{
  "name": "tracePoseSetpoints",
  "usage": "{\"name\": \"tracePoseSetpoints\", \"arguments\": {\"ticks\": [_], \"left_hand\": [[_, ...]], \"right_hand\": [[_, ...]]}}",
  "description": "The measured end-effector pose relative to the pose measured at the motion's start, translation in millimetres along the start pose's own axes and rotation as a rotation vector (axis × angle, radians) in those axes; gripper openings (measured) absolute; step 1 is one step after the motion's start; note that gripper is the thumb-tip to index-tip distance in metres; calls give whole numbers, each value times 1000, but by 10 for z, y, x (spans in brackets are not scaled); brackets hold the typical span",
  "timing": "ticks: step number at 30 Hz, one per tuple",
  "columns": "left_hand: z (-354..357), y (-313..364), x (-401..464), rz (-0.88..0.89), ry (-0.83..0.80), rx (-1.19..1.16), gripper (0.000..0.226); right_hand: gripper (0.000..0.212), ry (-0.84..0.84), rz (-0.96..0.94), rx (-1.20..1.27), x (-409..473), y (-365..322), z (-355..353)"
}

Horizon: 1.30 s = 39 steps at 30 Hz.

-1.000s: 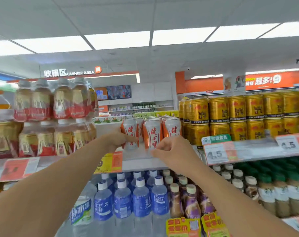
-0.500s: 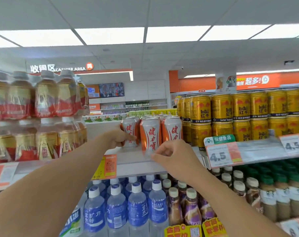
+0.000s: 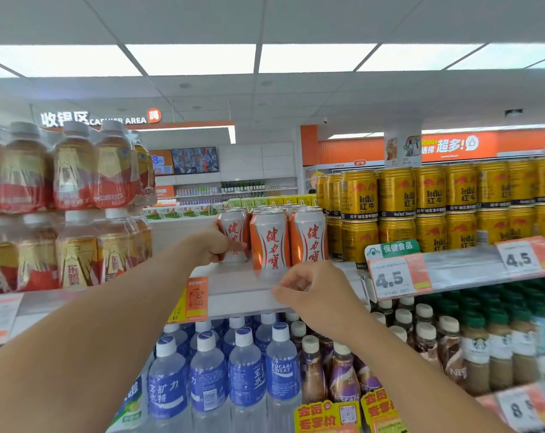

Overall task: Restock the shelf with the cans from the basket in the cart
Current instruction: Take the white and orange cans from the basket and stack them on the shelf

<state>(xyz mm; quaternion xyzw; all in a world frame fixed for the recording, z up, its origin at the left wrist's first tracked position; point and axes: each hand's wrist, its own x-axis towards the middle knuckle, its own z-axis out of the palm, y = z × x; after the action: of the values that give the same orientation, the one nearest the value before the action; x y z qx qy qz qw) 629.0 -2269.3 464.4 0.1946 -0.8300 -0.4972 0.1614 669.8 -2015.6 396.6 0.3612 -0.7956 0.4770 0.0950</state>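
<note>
Three white-and-orange cans stand in a front row on the shelf (image 3: 240,295), with more of the same behind them. My left hand (image 3: 213,246) grips the left can (image 3: 233,232) from its left side, thumb across the front. The middle can (image 3: 269,242) stands at the shelf's front edge. My right hand (image 3: 308,292) hovers at its base with curled fingers, the index tip over the shelf lip. Whether those fingers hold the can is hidden. The right can (image 3: 308,235) stands untouched. Cart and basket are out of view.
Gold Red Bull cans (image 3: 396,195) are stacked two high right of the white cans. Wrapped tea bottles (image 3: 77,195) fill the shelf to the left. Blue water bottles (image 3: 246,370) and coffee bottles (image 3: 343,373) stand on the shelf below. Price tags (image 3: 393,276) hang on the edge.
The view has shifted slightly. My right hand has dropped a little lower at the middle can's base. My left hand stays around the left can.
</note>
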Motion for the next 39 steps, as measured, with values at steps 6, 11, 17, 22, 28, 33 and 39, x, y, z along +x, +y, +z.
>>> {"name": "tracePoseSetpoints", "arguments": {"ticks": [6,11,17,22,28,33,39], "left_hand": [[5,130,-259,39,15,145,35],[-89,130,-1025,304,506,474,21],[650,-529,-2247,301,235,434,41],[2164,-2109,-3371,531,-6,152,20],[4006,-3942,-4642,-85,-575,295,37],[4512,-4475,-5140,-38,-745,439,36],[4562,-4718,-5183,82,-757,494,36]], "right_hand": [[12,40,39,2,-104,85,-97],[14,45,82,94,-714,400,-170],[13,-116,268,7,-2081,1315,135],[15,-334,696,-86,-3635,2591,408],[40,-859,1098,-296,-5753,3729,745],[42,-786,1225,-241,-6542,4074,1175],[63,-788,1068,-642,-6587,4283,1731]]}}
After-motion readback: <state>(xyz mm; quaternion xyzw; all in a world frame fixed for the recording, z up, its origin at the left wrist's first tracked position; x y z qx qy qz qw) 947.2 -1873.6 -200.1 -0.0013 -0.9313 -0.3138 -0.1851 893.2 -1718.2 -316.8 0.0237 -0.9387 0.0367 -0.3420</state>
